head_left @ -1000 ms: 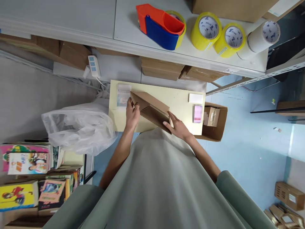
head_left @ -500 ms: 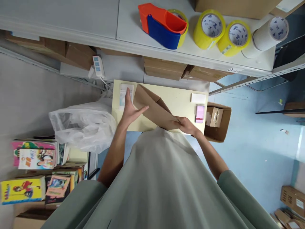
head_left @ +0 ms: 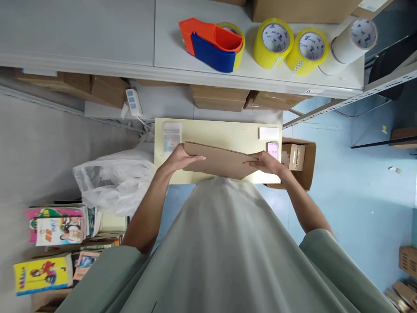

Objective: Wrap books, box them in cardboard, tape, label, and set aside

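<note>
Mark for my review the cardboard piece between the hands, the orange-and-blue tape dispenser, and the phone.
Cardboard piece [head_left: 220,161]: head view, middle of its near face.
Orange-and-blue tape dispenser [head_left: 211,50]: head view, on its blue side.
Phone [head_left: 273,150]: head view, on its lit pink screen.

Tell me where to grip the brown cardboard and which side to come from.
Probably best to take the cardboard by its two ends, coming in from left and right: it is long and broad, held crosswise before the body, and the left hand and right hand hold it there.
</note>
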Demonstrator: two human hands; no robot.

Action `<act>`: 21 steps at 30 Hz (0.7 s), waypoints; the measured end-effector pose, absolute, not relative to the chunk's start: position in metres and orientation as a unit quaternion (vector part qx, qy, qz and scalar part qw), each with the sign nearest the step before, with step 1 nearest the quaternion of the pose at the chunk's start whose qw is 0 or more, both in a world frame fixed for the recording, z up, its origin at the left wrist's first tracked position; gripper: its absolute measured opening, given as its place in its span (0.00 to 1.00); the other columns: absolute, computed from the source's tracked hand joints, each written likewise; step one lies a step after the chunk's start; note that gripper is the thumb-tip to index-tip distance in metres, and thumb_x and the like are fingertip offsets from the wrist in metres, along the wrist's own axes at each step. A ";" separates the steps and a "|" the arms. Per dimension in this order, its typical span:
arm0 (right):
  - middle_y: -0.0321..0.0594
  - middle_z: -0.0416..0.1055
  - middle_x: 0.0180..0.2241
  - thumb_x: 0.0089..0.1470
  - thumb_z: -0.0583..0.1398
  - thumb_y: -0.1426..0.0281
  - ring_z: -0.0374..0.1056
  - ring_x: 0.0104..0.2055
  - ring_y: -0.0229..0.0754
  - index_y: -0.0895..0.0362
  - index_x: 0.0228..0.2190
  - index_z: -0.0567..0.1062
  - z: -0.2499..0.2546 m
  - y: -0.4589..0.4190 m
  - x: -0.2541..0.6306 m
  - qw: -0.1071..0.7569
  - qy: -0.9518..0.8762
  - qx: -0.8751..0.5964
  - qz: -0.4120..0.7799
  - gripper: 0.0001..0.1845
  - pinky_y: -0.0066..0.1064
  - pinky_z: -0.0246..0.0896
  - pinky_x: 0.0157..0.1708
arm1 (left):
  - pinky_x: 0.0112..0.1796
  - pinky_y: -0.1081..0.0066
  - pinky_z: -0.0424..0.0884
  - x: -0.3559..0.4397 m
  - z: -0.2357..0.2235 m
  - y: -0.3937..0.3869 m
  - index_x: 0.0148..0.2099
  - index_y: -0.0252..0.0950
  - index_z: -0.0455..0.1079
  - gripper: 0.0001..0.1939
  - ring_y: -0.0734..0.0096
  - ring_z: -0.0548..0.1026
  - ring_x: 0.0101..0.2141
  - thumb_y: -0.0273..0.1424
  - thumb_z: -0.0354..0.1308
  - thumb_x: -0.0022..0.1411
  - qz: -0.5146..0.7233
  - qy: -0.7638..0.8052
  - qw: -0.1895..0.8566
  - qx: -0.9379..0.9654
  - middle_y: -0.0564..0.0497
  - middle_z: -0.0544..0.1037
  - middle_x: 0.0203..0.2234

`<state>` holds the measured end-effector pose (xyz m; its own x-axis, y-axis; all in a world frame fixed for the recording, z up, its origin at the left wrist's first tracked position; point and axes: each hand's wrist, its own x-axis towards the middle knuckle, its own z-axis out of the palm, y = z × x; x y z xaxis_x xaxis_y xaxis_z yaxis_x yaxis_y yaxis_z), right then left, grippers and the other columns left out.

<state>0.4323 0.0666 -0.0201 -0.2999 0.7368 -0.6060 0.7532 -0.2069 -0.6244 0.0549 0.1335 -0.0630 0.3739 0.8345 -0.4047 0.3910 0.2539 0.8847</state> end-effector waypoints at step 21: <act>0.58 0.72 0.71 0.59 0.74 0.57 0.74 0.68 0.70 0.54 0.81 0.52 -0.051 0.043 0.386 -0.057 0.558 0.718 -0.411 0.60 0.57 0.74 0.63 | 0.72 0.50 0.68 0.082 -0.111 0.119 0.81 0.47 0.58 0.41 0.51 0.61 0.79 0.41 0.60 0.69 0.295 0.542 0.568 0.544 0.40 0.65 0.78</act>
<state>0.3860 0.0432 -0.0512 0.0386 0.8489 -0.5271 0.7552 -0.3702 -0.5409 0.0819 0.1193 -0.1106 0.2381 0.9256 -0.2944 0.2551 0.2329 0.9385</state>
